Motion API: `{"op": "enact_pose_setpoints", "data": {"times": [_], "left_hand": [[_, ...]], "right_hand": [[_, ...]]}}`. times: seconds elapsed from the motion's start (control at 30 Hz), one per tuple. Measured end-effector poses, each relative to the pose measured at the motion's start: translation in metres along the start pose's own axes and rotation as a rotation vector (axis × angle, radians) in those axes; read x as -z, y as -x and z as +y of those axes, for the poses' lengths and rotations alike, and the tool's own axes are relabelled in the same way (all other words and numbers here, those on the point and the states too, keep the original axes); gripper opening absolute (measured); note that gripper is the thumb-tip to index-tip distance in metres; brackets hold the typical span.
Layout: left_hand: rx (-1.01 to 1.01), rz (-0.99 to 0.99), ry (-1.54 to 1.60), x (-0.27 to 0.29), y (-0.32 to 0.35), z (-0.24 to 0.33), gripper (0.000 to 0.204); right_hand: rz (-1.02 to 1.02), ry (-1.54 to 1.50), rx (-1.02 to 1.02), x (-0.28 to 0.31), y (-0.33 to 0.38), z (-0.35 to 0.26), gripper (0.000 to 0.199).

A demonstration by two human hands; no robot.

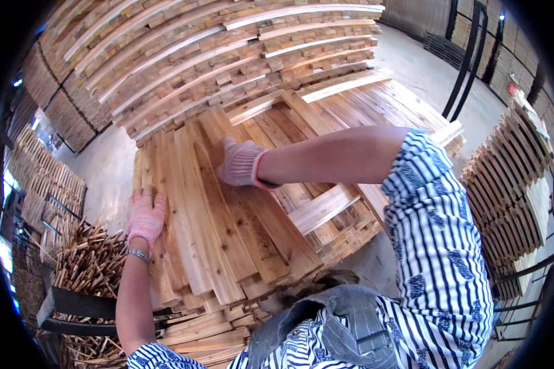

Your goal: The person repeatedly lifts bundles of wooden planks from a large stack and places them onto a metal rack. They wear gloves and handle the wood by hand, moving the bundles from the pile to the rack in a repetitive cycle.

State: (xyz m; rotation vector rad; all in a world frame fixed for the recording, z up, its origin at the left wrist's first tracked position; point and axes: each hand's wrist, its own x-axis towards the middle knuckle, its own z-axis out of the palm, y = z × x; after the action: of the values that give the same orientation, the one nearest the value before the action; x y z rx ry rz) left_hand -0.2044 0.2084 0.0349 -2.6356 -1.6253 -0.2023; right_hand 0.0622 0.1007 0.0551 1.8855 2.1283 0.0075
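Observation:
My left hand (146, 215), in a pinkish knitted glove, lies along the left edge of a layer of wooden boards (194, 209), its fingers stretched out. The right hand (243, 161), in a similar glove, reaches across to the middle of the layer. Its fingers look curled down around a wooden board (261, 227); their tips are hidden. Boards lie side by side under both hands, some with knots and darker grain. To the right of my right forearm, gaps in the layer show boards below and a pale crosspiece (326, 209).
A tall wall of stacked timber (240, 55) rises just beyond the boards. Thin wood strips (89, 261) are heaped at the left beside a dark metal bar (80, 304). Another board stack (511, 184) stands at the right, with a black upright frame (468, 61) behind.

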Motion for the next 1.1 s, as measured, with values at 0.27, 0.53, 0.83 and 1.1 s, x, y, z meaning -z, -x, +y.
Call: {"op": "enact_pose_setpoints", "data": {"times": [0.27,0.53,0.83,1.1], "left_hand": [[0.023,0.087,-0.024,-0.014,0.009,-0.021,0.056],[-0.016,0.007,-0.044,-0.009,0.002,-0.009,0.058],[0.028,-0.049,-0.071,-0.005,-0.001,0.004,0.058],[-0.165,0.075,-0.187,-0.05,-0.028,-0.053,0.055]], "right_hand": [[0.2,-0.669,-0.35,0.002,0.064,0.083,0.058],[0.121,-0.698,-0.571,-0.052,0.132,0.123,0.092],[0.183,0.119,0.032,-0.059,0.001,0.095,0.049],[0.423,-0.806,-0.444,-0.024,0.021,0.021,0.054]]}}
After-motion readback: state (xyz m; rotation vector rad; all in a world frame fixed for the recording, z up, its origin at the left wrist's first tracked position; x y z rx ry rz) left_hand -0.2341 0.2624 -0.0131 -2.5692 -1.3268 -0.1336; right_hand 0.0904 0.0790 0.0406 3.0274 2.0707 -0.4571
